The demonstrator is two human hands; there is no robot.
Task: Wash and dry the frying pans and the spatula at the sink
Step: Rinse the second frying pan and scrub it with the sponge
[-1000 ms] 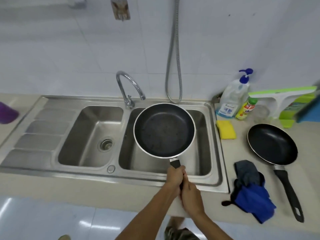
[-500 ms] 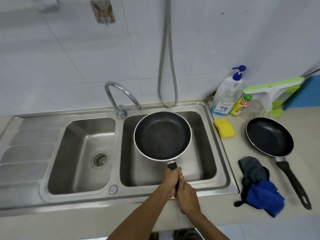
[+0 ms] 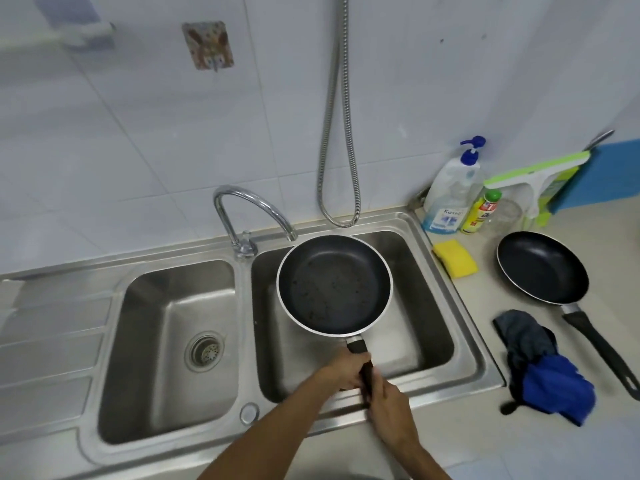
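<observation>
A black frying pan (image 3: 334, 285) with a silver rim hangs level over the right basin of the steel double sink (image 3: 464, 306), just under the faucet (image 3: 254, 211) spout. Both hands grip its black handle: my left hand (image 3: 343, 370) nearer the pan, my right hand (image 3: 388, 407) behind it. A second black frying pan (image 3: 542, 268) lies on the counter to the right, handle pointing toward me. Beside it lies a blue and dark cloth (image 3: 543, 368). I see no spatula.
A yellow sponge (image 3: 455, 258) lies by the sink's right rim. A pump soap bottle (image 3: 450, 195), a small yellow bottle (image 3: 481, 211) and a green squeegee (image 3: 533, 174) stand at the back right. A metal hose (image 3: 341, 133) hangs on the tiled wall. The left basin holds a drain (image 3: 204, 351).
The pan stays in both hands over the right basin, sitting a little lower and closer to the faucet spout. My view has tilted and shifted left.
</observation>
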